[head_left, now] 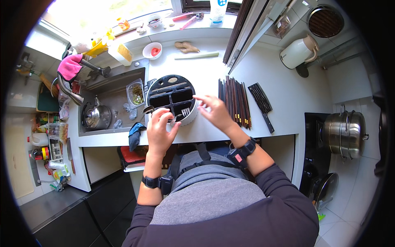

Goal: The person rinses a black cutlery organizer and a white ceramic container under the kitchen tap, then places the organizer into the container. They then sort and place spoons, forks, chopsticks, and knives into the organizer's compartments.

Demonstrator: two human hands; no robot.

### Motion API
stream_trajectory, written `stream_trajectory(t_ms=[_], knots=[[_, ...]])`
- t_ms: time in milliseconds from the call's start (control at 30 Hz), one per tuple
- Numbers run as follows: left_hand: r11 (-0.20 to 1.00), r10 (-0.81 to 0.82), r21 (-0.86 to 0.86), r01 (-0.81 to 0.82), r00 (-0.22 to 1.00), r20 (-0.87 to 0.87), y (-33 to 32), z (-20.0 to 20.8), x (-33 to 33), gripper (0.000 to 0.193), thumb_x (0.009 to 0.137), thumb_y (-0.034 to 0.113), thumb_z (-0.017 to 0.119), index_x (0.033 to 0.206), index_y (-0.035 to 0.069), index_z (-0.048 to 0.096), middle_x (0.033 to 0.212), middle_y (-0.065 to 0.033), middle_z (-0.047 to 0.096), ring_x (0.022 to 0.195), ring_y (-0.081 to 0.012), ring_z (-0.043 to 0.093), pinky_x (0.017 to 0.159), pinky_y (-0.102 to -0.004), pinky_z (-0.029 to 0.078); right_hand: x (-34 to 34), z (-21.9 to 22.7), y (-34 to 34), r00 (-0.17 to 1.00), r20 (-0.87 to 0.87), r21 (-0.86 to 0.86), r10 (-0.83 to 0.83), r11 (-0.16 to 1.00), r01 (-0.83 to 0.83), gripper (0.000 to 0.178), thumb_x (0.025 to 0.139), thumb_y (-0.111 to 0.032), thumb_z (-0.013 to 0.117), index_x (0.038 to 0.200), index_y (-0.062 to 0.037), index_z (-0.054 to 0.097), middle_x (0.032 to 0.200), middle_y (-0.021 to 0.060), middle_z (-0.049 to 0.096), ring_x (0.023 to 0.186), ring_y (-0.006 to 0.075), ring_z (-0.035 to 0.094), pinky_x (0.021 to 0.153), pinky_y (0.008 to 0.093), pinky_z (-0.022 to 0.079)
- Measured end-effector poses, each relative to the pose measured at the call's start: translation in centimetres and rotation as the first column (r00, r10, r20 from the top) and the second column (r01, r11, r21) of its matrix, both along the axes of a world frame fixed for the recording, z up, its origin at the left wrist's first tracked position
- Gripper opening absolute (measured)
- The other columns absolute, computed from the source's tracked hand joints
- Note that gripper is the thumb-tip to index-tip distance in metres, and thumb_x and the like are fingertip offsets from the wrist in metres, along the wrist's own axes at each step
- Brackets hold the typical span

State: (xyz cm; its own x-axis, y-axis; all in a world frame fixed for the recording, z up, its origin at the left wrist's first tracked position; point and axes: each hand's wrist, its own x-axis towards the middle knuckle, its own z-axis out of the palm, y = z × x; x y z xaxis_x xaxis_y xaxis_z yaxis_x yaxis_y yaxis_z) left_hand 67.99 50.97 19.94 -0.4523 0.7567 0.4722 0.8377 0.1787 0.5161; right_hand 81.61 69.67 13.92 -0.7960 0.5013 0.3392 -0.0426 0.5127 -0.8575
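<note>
A round cutlery holder (pixel 189 120) with a pale outer wall and a black divided insert stands on the counter beside the sink. My left hand (pixel 159 131) is curled at its near left rim, closed on a metal spoon (pixel 148 109) whose dark bowl sticks out past the fingers; the handle is mostly hidden. A fork (pixel 186 112) shows in the holder's near right compartment. At the right rim is my right hand (pixel 213 112), holding nothing, fingers apart and index tip at the edge. Right of it lies a row of dark chopsticks (pixel 234 103) with gold ends.
A black cleaver (pixel 261 105) lies right of the chopsticks. The sink (pixel 113 82) holds a kettle (pixel 98 116) and a clear food tray (pixel 135 93). Behind are a white bowl (pixel 152 51), ginger (pixel 186 47) and a pale green stalk (pixel 197 55). A dark cloth (pixel 135 136) hangs over the counter edge.
</note>
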Motion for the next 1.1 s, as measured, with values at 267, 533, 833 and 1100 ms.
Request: stream_trajectory(t_ms=[267,533,833,1100], knots=[[0.867,-0.320,-0.061,0.494,0.647,0.692,1.1,-2.1,5.6,0.017,0.084,0.009,0.069,0.097,0.003,0.061,0.086,-0.0109,0.064,0.078,-0.0222,0.063,0.069,-0.0318,0.051,8.7,-11.0,7.5,0.751,0.604,-0.083,-0.267,0.916,0.393,0.022,0.080,-0.015,0.073,0.098,-0.0029,0.069,0.085,0.0093,0.069,0.075,0.0188,0.066,0.071,0.0314,0.054],[0.892,0.196,-0.428,0.145,0.730,0.655,10.7,-19.4,9.5,0.024,0.084,0.010,0.064,0.107,0.001,0.064,0.092,-0.0177,0.069,0.086,-0.0327,0.067,0.076,-0.0401,0.053,9.0,-15.6,5.0,0.800,0.581,-0.006,-0.146,0.983,0.184,0.032,0.077,-0.007,0.072,0.109,-0.0009,0.068,0.086,0.0145,0.067,0.077,0.0278,0.066,0.075,0.0359,0.054],[0.850,0.306,-0.526,0.006,0.807,0.505,13.6,-22.7,10.6,0.017,0.082,0.017,0.070,0.089,0.002,0.064,0.078,-0.0184,0.068,0.074,-0.0352,0.066,0.067,-0.0413,0.052,10.1,-15.6,5.3,0.832,0.539,0.043,-0.134,0.990,0.132,0.033,0.076,-0.007,0.073,0.108,-0.0013,0.065,0.085,0.0141,0.063,0.079,0.0315,0.064,0.075,0.0394,0.053],[0.799,0.292,-0.598,-0.054,0.905,0.309,13.5,-22.4,9.8,0.014,0.077,0.012,0.063,0.086,0.002,0.057,0.079,-0.0203,0.064,0.076,-0.0402,0.063,0.067,-0.0477,0.050,11.2,-15.0,5.4,0.776,0.603,0.144,-0.182,0.982,0.119,0.033,0.078,-0.007,0.072,0.108,-0.0077,0.060,0.096,0.0149,0.061,0.086,0.0339,0.063,0.077,0.0416,0.053]])
